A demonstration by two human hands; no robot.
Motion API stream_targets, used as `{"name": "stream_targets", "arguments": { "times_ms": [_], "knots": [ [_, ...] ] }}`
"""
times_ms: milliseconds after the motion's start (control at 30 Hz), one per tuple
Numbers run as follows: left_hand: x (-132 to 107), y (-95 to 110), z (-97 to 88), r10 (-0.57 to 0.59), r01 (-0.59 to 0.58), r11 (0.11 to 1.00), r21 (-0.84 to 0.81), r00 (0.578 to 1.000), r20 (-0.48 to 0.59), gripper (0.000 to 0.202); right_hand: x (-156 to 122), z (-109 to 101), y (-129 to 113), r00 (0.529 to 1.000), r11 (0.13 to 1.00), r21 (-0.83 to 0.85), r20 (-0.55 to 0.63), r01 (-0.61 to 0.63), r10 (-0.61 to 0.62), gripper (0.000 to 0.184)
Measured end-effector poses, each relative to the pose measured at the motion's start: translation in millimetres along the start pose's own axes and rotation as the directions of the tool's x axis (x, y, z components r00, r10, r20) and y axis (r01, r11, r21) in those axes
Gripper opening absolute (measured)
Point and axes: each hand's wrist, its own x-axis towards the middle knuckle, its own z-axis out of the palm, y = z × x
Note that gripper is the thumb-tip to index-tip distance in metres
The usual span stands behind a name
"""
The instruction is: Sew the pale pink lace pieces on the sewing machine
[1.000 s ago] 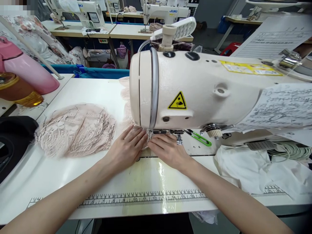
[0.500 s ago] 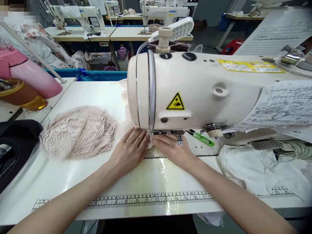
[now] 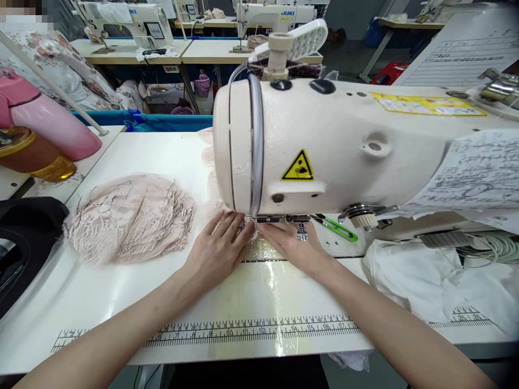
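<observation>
Basically: lace flat, fingertips clear of the needle end

Biggest first. White table (image 3: pixel 148 148): broad and flat, so let it carry the forearms and the fabric weight, not the wrists.

Sewing machine (image 3: pixel 343 156): head hangs right over the work and hides the needle from this view. Hand-warning sticker (image 3: pixel 299 166) on its side makes the point.

Lace pile (image 3: pixel 130 221): on the table left of the left hand, apart from it. Loose threads along its edge. I'd hold strays away from the working spot.

Left hand (image 3: pixel 217 246): palm down, fingers slightly spread on the lace. Good for steadying sideways. Light pressure only; open lace probably stretches.

Right hand (image 3: pixel 298 253): palm down, fingers close together, pointing left at the same spot. Tips run partly under the head; flat or pinching, cannot tell.

Green-handled cutter (image 3: pixel 337 228): lying just right of the right hand. Reachable, but I'd park it a bit farther out so it can't snag.

Lace piece (image 3: pixel 254 233): only a small crumpled bit shows, at the needle end between both hands' fingertips. Step looks like guiding it through. Smooth the crumple, match pace on both sides, steer without pulling.
</observation>
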Motion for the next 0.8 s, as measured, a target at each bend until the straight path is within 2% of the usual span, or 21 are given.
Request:
{"name": "stream_targets", "arguments": {
  "times_ms": [133,300,600,800],
  "knots": [
    [0,-1,2.0,0.003,-0.004,0.999,-0.041,1.000,-0.025,0.031,0,2,1,0.998,0.996,0.066,0.035,-0.053,0.050,0.025],
    [-5,-5,5.2,0.103,-0.109,0.985,-0.130,0.993,-0.051,0.030,-8,9,4,0.997,0.986,0.152,0.039,-0.068,0.063,0.020],
    [-2,-8,1.9,0.042,-0.050,0.981,-0.187,0.998,-0.048,0.029,-8,6,-1,0.984,0.962,0.260,0.172,-0.084,0.040,0.028],
    [-1,-8,3.2,0.003,-0.003,0.979,-0.206,1.000,-0.003,0.031,-7,6,-3,0.981,0.966,0.239,0.185,-0.103,0.059,0.030]
  ]
}}
